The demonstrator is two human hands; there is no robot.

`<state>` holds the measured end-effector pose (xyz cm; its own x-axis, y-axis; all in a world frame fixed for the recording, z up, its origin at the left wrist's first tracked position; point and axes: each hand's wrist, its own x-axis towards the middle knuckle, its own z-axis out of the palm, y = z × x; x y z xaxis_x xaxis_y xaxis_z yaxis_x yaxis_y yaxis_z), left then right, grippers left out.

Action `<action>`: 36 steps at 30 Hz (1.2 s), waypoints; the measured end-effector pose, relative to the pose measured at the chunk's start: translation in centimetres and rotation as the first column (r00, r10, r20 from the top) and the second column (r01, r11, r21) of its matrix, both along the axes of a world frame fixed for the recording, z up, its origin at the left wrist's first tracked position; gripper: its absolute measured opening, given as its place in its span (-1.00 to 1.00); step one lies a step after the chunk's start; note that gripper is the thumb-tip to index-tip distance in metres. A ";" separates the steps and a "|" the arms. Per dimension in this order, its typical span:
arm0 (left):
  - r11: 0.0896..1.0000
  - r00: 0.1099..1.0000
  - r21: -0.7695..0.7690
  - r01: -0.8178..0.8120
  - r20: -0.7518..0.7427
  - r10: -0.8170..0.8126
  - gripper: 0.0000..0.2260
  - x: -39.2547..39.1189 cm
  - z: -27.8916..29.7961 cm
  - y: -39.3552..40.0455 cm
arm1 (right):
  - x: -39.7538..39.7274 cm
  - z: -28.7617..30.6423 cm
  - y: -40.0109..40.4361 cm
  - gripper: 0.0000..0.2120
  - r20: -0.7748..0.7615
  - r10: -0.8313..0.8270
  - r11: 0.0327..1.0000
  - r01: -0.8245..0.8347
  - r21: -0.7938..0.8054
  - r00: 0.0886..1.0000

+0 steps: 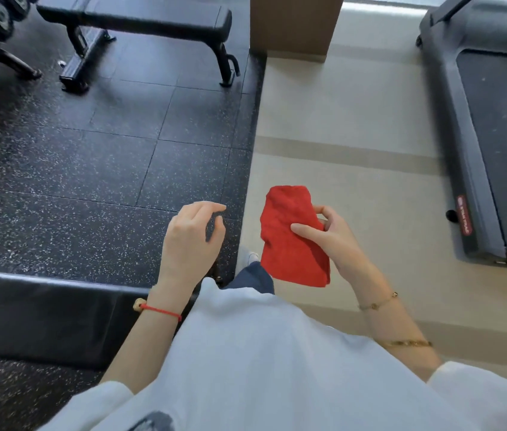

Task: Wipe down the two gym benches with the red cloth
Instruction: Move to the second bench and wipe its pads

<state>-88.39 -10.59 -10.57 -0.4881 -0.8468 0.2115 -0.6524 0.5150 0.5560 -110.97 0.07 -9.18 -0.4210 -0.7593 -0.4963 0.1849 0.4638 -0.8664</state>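
Red cloth (292, 237), folded, is hanging in the right hand (336, 241), whose grip is pinching its edge between thumb and fingers over the pale floor (355, 119). Beside it the left hand (191, 241) is hovering with fingers loosely curled, its grip holding nothing. One black bench (44, 315) is lying just below that hand; the other bench (140, 17) is standing well apart on the speckled mat (90, 166), near a treadmill (494, 135).
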 end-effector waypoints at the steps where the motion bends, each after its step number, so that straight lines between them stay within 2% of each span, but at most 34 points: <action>1: 1.000 1.000 -0.006 -0.009 0.000 0.009 -0.83 -0.9 0.2 -2.2 | -1.2 0.3 -2.4 -0.58 -0.002 0.010 1.000 -0.010 -0.005 1.000; 8: 0.999 0.999 -0.031 -0.043 0.016 0.043 -0.83 -6.4 1.5 -15.8 | -7.5 1.9 -17.6 -0.58 -0.038 0.067 0.997 -0.068 -0.040 0.997; 16: 0.991 0.990 -0.021 -0.130 0.057 0.131 -0.83 -9.3 1.3 -29.1 | -11.7 0.0 -32.7 -0.61 -0.006 0.122 0.992 -0.122 -0.037 0.993; 22: 0.973 0.971 -0.009 -0.230 0.059 0.230 -0.83 -11.9 1.3 -40.3 | -14.5 -1.0 -46.8 -0.61 -0.031 0.207 0.978 -0.208 -0.034 0.978; 31: 0.940 0.939 0.003 -0.342 0.053 0.341 -0.82 -13.9 3.7 -59.7 | -17.3 2.0 -69.6 -0.60 -0.048 0.298 0.952 -0.301 -0.062 0.953; 36: 0.919 0.918 0.003 -0.394 0.048 0.393 -0.83 -14.0 4.0 -68.2 | -17.3 3.0 -78.8 -0.64 -0.057 0.345 0.935 -0.349 -0.068 0.937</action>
